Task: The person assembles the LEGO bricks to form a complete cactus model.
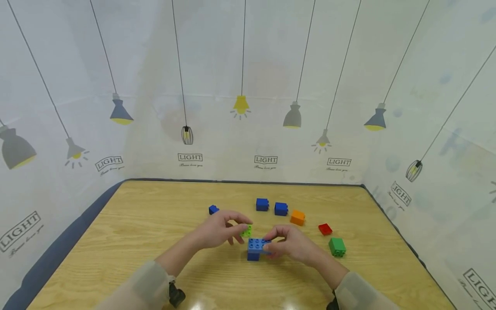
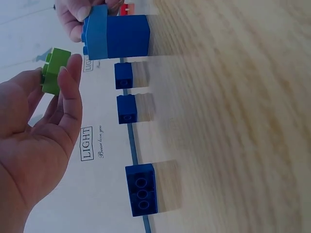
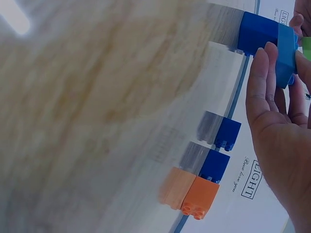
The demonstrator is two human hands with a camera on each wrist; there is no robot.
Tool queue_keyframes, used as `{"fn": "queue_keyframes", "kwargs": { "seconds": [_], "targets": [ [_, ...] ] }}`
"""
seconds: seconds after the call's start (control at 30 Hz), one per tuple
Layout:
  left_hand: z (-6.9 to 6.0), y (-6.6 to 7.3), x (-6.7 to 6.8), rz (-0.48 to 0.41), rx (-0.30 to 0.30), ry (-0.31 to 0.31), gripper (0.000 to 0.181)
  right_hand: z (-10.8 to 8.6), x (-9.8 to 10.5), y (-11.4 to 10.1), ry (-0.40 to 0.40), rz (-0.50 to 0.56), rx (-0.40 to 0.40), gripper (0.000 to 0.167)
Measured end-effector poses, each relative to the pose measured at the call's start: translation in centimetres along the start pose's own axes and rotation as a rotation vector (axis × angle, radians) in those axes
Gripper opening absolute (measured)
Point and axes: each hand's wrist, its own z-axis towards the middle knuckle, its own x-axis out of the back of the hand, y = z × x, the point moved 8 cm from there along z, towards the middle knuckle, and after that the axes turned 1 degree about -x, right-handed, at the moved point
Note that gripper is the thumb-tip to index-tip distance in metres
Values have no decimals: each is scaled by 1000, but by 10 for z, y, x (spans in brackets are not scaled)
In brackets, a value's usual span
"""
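A light green brick [image 2: 57, 71] is pinched between thumb and fingertips of my left hand [image 1: 222, 229], held off the table just behind the blue stack. My right hand [image 1: 293, 246] grips the right end of a lighter blue brick [image 1: 255, 245], studs up. That brick sits on a dark blue brick [image 1: 253, 256], which stands on the table, and its right part overhangs. In the right wrist view my right hand [image 3: 282, 121] has its thumb on one side of the lighter blue brick [image 3: 285, 56] and fingers on the other.
Behind the hands lie two dark blue bricks [image 1: 262, 204] [image 1: 281, 209] and an orange brick [image 1: 297, 218]. Further right are a red piece [image 1: 325, 229] and a green brick [image 1: 337, 247]. Another blue brick [image 2: 142, 189] lies beyond my left hand. A printed curtain [image 1: 217, 142] borders the wooden table [image 1: 155, 206].
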Motion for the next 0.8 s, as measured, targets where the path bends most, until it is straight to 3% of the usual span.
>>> {"fn": "queue_keyframes", "kwargs": {
  "seconds": [0.43, 0.8],
  "targets": [
    [0, -6, -20, -17, 12, -8, 32, -1, 1, 0, 8, -14, -8, 25],
    [-3, -8, -27, -84, 28, -20, 37, 0, 0, 0, 9, -8, -1, 26]
  ]
}}
